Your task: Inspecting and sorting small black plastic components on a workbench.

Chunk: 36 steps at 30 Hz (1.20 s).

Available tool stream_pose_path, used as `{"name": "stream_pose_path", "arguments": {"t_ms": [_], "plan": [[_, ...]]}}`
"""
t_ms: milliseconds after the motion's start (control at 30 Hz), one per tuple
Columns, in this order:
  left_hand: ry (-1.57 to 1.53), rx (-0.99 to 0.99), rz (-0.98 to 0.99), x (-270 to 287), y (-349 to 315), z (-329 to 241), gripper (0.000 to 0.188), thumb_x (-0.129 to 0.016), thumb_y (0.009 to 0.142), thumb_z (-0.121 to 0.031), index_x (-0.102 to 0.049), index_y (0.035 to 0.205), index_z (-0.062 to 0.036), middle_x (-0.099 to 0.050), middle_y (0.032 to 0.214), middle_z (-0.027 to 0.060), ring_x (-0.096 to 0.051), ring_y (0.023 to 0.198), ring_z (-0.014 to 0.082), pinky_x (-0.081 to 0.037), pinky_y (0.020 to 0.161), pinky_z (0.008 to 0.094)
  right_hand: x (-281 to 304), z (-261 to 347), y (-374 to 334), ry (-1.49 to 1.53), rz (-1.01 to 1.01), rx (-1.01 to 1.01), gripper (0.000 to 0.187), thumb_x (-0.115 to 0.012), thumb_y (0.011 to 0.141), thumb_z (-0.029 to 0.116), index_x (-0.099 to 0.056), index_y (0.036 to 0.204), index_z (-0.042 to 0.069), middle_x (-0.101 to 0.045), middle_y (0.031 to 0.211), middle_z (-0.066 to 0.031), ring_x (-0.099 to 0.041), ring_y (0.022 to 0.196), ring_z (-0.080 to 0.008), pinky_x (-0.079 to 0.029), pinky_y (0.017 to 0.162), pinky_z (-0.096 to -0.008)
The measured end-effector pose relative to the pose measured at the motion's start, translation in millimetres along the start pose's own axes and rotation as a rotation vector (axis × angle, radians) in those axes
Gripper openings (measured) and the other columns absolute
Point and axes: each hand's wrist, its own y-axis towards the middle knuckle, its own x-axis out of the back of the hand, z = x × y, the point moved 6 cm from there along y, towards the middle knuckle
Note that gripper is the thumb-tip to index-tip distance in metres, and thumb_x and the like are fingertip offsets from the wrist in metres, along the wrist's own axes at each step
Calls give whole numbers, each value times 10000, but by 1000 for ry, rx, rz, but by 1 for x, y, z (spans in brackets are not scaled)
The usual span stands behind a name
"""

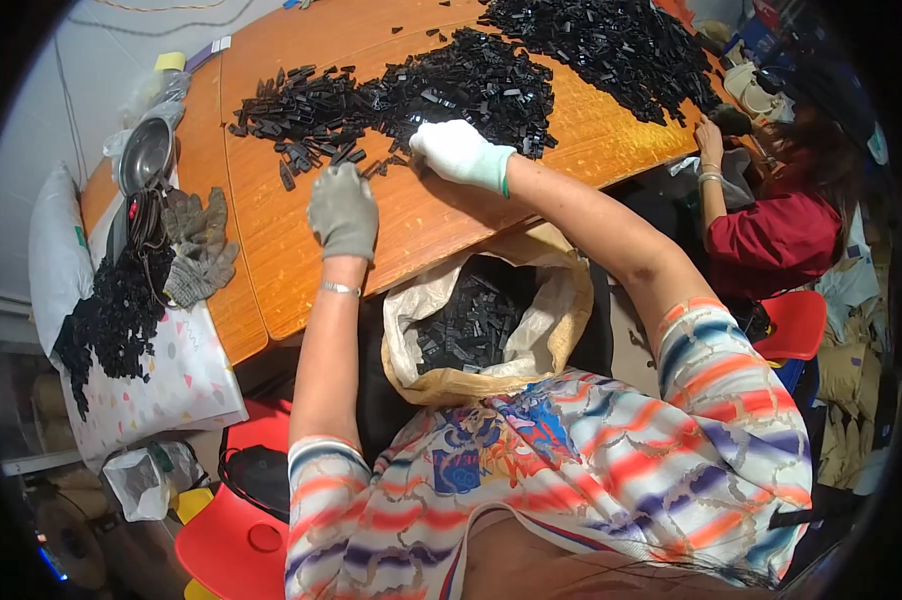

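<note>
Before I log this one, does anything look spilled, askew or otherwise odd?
Black bits lie strewn across the patterned sheet at left, outside any container, perhaps spilled. Also mismatched: the left hand wears a grey glove, the right hand a white glove.

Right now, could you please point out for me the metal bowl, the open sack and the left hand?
Metal bowl [148, 152], head view: on its inner wall.
Open sack [572, 312], head view: on its rim, right side.
Left hand [344, 208], head view: on its gloved back.

Orange-brown wooden table [281, 265], small black pieces [486, 90] heaped across it
</note>
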Motion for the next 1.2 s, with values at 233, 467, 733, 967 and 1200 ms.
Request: {"name": "stream_pose_path", "arguments": {"t_ms": [233, 467, 733, 967, 1200], "plan": [[64, -56, -25, 2, -21, 1, 175, -631, 840, -246, -598, 943, -109, -609, 941, 72, -606, 930, 249, -519, 727, 402, 8, 15, -8, -64, 0, 54, 143, -533, 807, 167, -632, 814, 64, -638, 765, -177, -649, 735, -342, -519, 645, -417], [30, -38, -34, -6, -8, -7, 194, -610, 861, -264, -608, 963, -98, -614, 936, 82, -611, 906, 269, -507, 745, 418, 12, 8, -3, -44, 11, -60, 133, -580, 778, 165, -606, 834, 47, -626, 886, -207, -636, 824, -358, -515, 693, -429], [-1651, 485, 186, -17, -36, 6, 172, -426, 984, -121, -509, 1112, -42, -524, 773, 41, -472, 617, 86, -419, 565, 209, 31, 13, -16, 662, -164, -301, 267, -497, 836, 134, -666, 1024, 50, -671, 824, -24, -580, 702, -87, -481, 661, -256], [-2040, 445, 273, -1, -59, -7, 150, -454, 988, -163, -513, 1067, -51, -527, 779, 4, -460, 620, 41, -396, 536, 161, 25, 70, -20, 1020, -212, -356, 248, -578, 902, 180, -650, 1086, 30, -685, 921, -32, -601, 780, -69, -491, 702, -235], [-1972, 403, 186, 15, -64, -12, 149, -447, 992, -179, -520, 1046, -61, -521, 743, -6, -432, 548, 30, -348, 465, 147, 34, 81, -25, 927, -209, -465, 243, -591, 897, 171, -650, 1080, 22, -691, 911, -38, -617, 826, -80, -492, 728, -231]]}}
